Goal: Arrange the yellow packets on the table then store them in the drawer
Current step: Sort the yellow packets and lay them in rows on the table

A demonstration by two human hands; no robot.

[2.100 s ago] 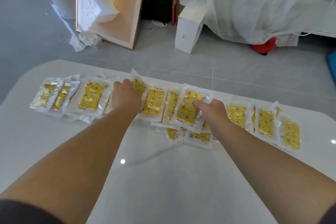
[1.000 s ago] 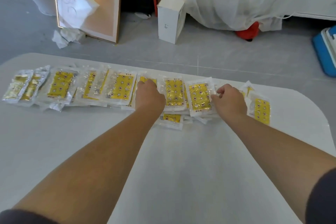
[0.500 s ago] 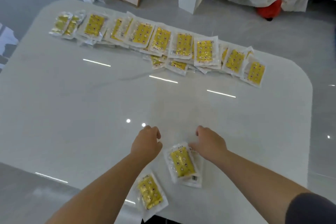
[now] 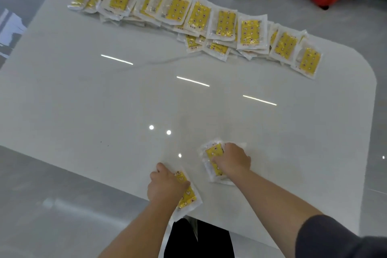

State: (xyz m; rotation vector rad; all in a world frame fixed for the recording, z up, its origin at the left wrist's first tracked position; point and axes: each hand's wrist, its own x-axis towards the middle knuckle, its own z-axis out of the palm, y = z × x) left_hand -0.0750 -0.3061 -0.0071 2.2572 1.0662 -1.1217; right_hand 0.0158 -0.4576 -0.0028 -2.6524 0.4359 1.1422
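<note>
Soft daylight — ceiling-light glare on glossy table point(image 4: 83, 100)

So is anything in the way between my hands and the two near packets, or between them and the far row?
Nothing visible. Your left hand rests on the edge packet, right hand on the other packet; only bare table separates them from the far row.

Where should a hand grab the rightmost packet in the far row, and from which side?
Probably pinch the clear sealed border at the near-right corner of the rightmost packet, coming from the right. It lies flat, so only an edge lifts; its left side meets the neighbouring packet, while bare table lies to its right.
</note>
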